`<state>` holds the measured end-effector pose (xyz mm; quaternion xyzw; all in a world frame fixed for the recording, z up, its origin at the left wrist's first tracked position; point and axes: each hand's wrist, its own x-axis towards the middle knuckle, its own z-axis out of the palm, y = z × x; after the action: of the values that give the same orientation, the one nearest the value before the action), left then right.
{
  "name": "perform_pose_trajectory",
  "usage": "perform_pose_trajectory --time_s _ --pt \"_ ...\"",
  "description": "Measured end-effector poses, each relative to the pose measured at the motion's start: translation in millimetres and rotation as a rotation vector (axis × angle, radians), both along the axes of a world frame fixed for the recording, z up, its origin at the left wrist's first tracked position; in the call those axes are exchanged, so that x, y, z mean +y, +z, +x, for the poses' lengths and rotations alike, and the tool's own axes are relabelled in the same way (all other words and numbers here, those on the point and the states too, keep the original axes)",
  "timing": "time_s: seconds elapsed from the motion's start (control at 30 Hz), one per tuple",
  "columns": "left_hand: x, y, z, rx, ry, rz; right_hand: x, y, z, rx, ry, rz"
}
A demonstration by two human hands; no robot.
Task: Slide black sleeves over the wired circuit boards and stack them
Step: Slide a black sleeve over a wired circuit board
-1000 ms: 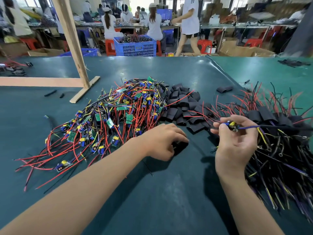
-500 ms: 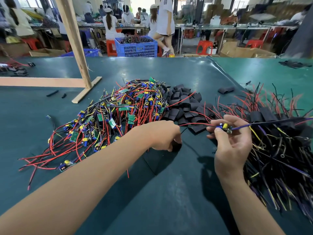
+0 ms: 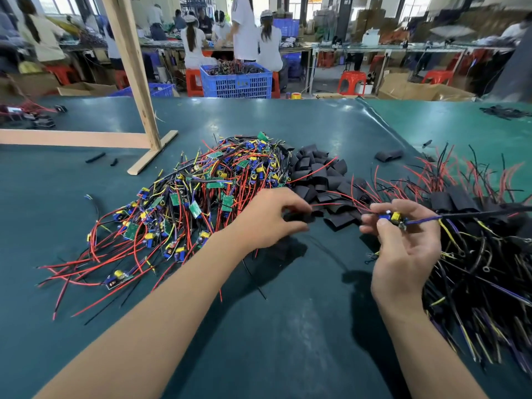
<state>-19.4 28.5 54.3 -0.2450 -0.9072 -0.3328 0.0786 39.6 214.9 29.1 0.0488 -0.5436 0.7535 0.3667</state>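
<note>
Near the sleeve pile (image 3: 319, 180), a sleeve (image 3: 299, 216) is pinched by the left hand (image 3: 267, 223), a board (image 3: 393, 218) by right-hand fingers (image 3: 383, 226); trailing wires could be snagged at the sleeve mouth.

Both bare forearms reach in from the bottom edge. Left hand (image 3: 269, 218) is back-up, knuckles toward camera, fingers curled, thumb and fingertips pinching a black sleeve (image 3: 299, 216). Right hand (image 3: 403, 240) is palm toward camera, raised, thumb and index finger pinching a small wired circuit board (image 3: 393, 218), other fingers loosely curled. Hands near each other, not touching.
</note>
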Motion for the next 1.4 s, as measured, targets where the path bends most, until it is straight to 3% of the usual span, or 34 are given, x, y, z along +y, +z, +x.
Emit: perform_pose_trajectory --time_s 0.07,0.13,0.33,0.57,0.97,1.4 --pt "-1.4 -2.8 13.9 0.063 0.058 0.240 1.8 -0.3 -2.1 -0.026 -0.013 -0.018" --pt "-1.5 -12.3 31.0 0.118 0.108 0.341 1.6 -1.4 -4.7 -0.067 -0.027 -0.027" --pt "-14.3 -52.5 63.0 0.171 0.305 0.372 -0.8 -3.7 -8.1 -0.049 0.024 0.002" --pt "-14.7 -54.9 57.1 0.237 0.348 0.452 0.9 -6.0 -10.3 -0.104 0.100 -0.027" --pt "-15.6 -56.1 55.9 0.093 0.315 0.496 2.6 2.5 -7.1 -0.157 0.245 -0.211" --pt "-16.6 -52.8 59.0 0.154 0.280 0.422 4.0 -1.2 -7.2 -0.219 0.172 -0.094"
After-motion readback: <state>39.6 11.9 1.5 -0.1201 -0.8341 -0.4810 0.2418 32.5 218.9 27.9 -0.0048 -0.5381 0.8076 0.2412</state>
